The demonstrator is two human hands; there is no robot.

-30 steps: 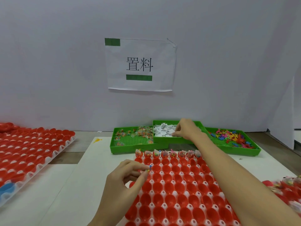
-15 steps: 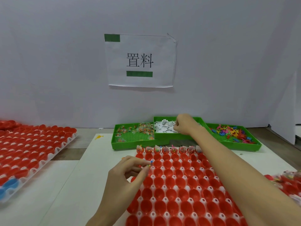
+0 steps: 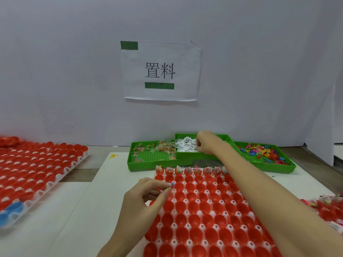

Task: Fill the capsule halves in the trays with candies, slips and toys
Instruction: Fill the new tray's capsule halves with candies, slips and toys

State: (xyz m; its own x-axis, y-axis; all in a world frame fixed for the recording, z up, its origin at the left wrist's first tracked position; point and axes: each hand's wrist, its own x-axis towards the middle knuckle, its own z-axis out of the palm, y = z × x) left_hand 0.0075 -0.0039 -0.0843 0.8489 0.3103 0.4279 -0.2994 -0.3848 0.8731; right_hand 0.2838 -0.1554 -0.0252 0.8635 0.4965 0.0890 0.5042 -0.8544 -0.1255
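A tray of red capsule halves [image 3: 207,216] lies in front of me; its far row [image 3: 191,170] holds candy bags and slips. My left hand [image 3: 146,199] hovers at the tray's left edge and pinches small coloured toys [image 3: 170,186] between thumb and fingers. My right hand [image 3: 206,142] reaches into the middle green bin [image 3: 202,156], fingers curled down on the white paper slips [image 3: 185,146]. The left green bin [image 3: 154,158] holds wrapped candies [image 3: 161,146]. The right green bin [image 3: 274,167] holds coloured plastic toys [image 3: 259,152].
A second tray of red capsule halves [image 3: 37,167] lies on the left, with blue halves [image 3: 11,210] at its near corner. Another filled tray [image 3: 326,204] shows at the right edge. A white wall with a paper sign [image 3: 160,71] stands behind the bins.
My right hand has stayed in the slip bin, shifting slightly among the slips. My left hand keeps pinching the toys at the same spot. The camera view has dipped a little.
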